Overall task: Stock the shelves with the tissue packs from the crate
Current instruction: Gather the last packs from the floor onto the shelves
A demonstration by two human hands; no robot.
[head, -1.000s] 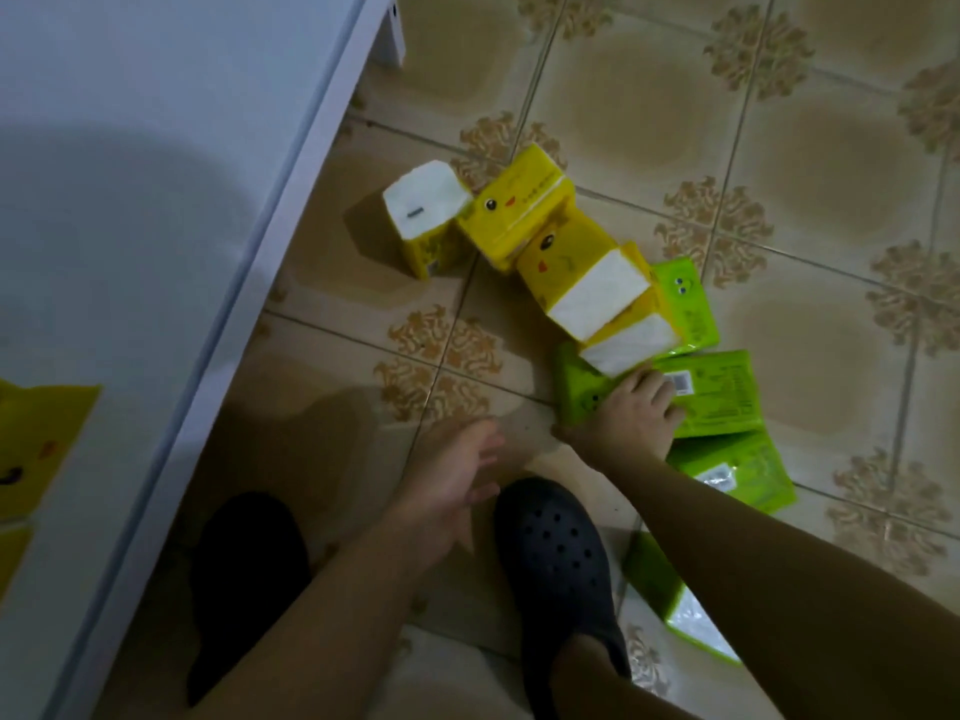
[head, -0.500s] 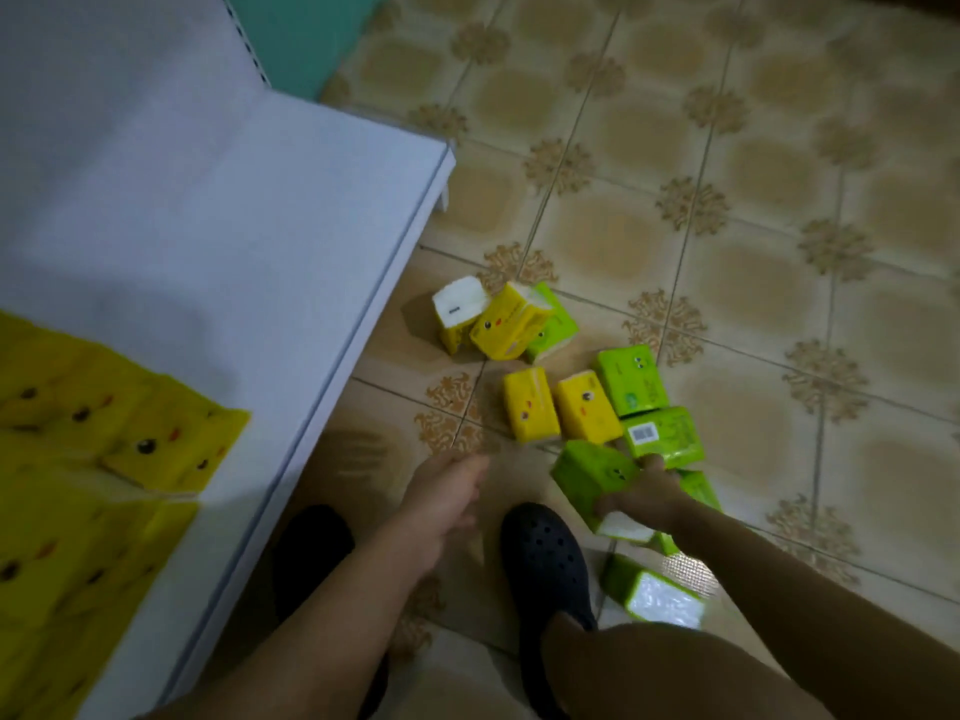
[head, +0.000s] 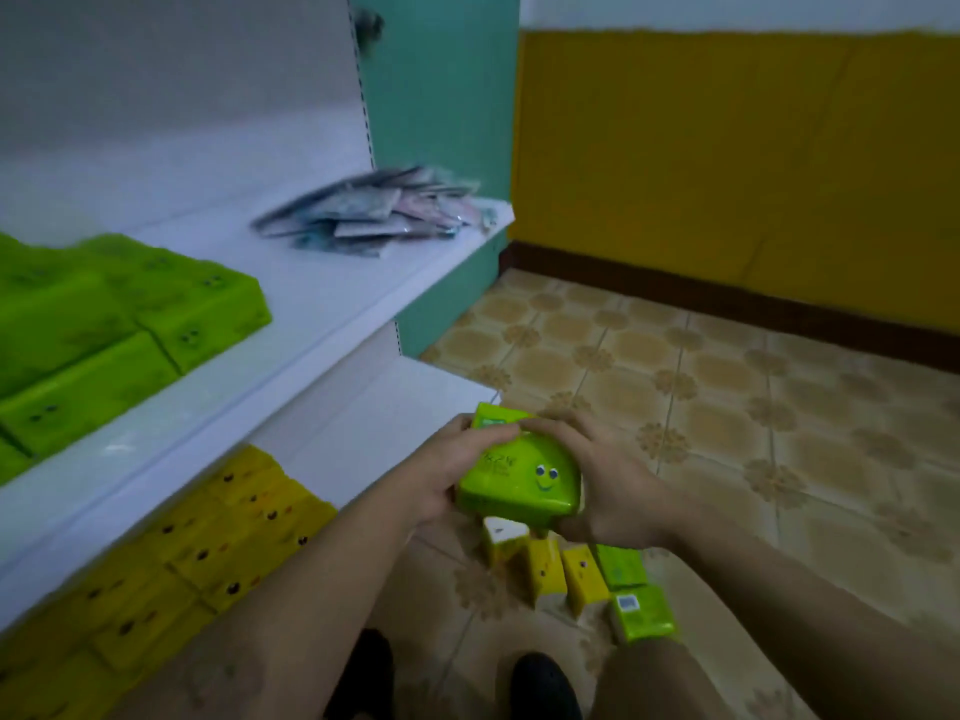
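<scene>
The fingers (head: 483, 433) of the left hand (head: 441, 475) and of the right hand (head: 613, 491) are curled round a green tissue pack (head: 519, 480) with a smiling face on its wrapper. One hand is at each end, and the fingertips nearly meet over the top. A second green pack (head: 493, 414) shows just behind it, seemingly caught in the same grip. A second ago the right hand was only pressing on a green pack lying on the floor (head: 727, 407) while the left hung empty beside it. Half a second ago the right hand had one raised alone. Now both hands hold the load well off the tiles, in front of the corner of the lower shelf (head: 395, 407), and the view has swung up from the floor to the shelving. So the pick-up looks finished and the carry begun. Green packs (head: 130, 324) already sit in rows on the upper shelf (head: 332, 283) and yellow packs (head: 208, 553) fill the lower one, so the upper shelf seems the likely destination. More loose packs (head: 587, 579), yellow and green, lie on the floor below the hands. No crate is in view. Flat sachets (head: 384, 210) lie further along the upper shelf.
</scene>
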